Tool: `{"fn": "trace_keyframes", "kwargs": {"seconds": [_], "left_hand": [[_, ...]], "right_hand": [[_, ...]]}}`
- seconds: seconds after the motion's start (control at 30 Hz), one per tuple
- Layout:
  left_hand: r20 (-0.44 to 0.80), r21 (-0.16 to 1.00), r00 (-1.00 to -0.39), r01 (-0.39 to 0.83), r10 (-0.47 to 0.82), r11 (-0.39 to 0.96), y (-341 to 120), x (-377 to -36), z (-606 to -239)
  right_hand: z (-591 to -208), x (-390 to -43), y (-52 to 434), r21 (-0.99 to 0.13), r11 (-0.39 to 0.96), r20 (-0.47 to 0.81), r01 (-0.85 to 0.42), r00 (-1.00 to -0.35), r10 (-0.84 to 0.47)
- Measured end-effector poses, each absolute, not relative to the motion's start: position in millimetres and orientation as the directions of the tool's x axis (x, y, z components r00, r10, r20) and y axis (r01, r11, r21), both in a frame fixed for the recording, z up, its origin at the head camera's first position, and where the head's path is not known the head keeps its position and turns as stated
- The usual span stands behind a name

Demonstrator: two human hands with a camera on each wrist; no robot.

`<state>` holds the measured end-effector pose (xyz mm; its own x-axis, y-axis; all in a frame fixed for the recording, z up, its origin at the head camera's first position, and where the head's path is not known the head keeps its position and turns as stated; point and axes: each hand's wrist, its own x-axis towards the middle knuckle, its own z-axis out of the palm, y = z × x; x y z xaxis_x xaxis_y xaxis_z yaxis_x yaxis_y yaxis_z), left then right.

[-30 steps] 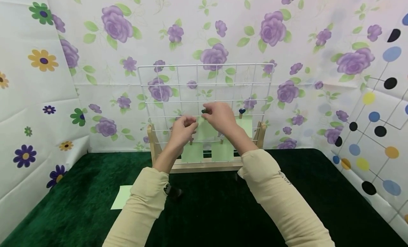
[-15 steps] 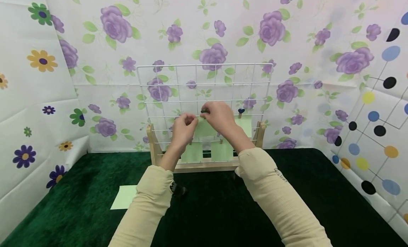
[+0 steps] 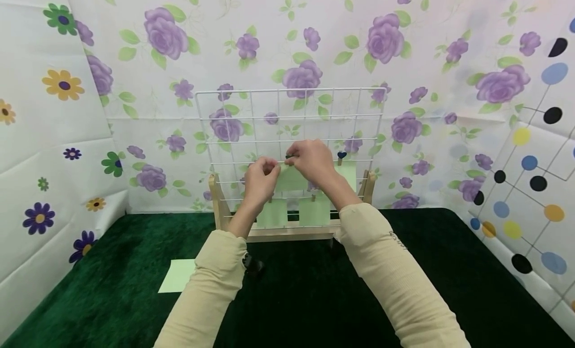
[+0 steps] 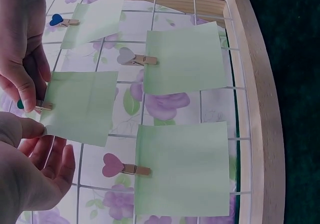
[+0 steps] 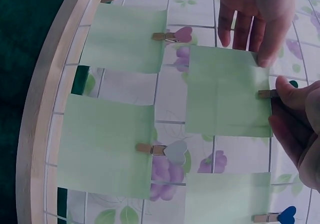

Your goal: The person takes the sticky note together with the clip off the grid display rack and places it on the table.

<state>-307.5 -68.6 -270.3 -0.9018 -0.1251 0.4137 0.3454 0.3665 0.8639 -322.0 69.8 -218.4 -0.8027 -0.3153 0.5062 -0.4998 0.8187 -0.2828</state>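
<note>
A white wire grid (image 3: 287,116) stands in a wooden stand (image 3: 218,200) on the green mat. Several pale green notes hang on it from heart-topped clothespins. My right hand (image 3: 311,161) pinches a wooden clothespin (image 5: 266,93) with a dark green heart (image 4: 20,104) at the top edge of the middle green note (image 4: 80,107) (image 5: 227,91). My left hand (image 3: 260,175) holds that note's corner between thumb (image 4: 27,129) and fingertips (image 5: 263,58). Both hands are up against the grid's middle row.
Other notes (image 4: 182,59) (image 4: 182,166) (image 5: 107,146) hang by lilac (image 4: 126,57), pink (image 4: 111,165) and blue (image 4: 56,20) heart clips. A loose green note (image 3: 177,275) lies on the mat at front left. Flowered sheets wall in the back and sides.
My left hand has slid right and slightly up to the note's corner, close beside my right hand. The right hand has stayed on the clothespin.
</note>
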Motion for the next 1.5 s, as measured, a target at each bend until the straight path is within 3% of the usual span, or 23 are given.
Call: {"fn": "trace_keyframes", "kwargs": {"seconds": [0.3,0.73,0.9,1.17,1.5], "left_hand": [[0.425,0.855,-0.899,0.362,-0.102,0.37,-68.7,-307.5,-271.2],[0.43,0.847,-0.897,0.364,-0.1,0.387,-75.5,-306.1,-278.2],[0.388,0.868,-0.916,0.327,-0.099,0.373,-84.4,-305.4,-281.9],[0.334,0.888,-0.941,0.294,-0.055,0.354,-100.4,-298.7,-290.0],[0.24,0.913,-0.97,0.214,-0.033,0.348,-112.2,-286.5,-314.6]], "right_hand": [[-218.5,-322.4,72.3,-0.294,0.8,0.52,-0.523,-0.79,-0.325],[-221.2,-325.3,79.4,-0.413,0.708,0.537,-0.573,-0.781,-0.32],[-223.1,-322.2,84.5,-0.51,0.65,0.511,-0.563,-0.806,-0.298],[-236.3,-316.1,95.9,-0.519,0.637,0.514,-0.57,-0.803,-0.301],[-254.1,-308.1,112.1,-0.61,0.584,0.428,-0.536,-0.843,-0.327]]}}
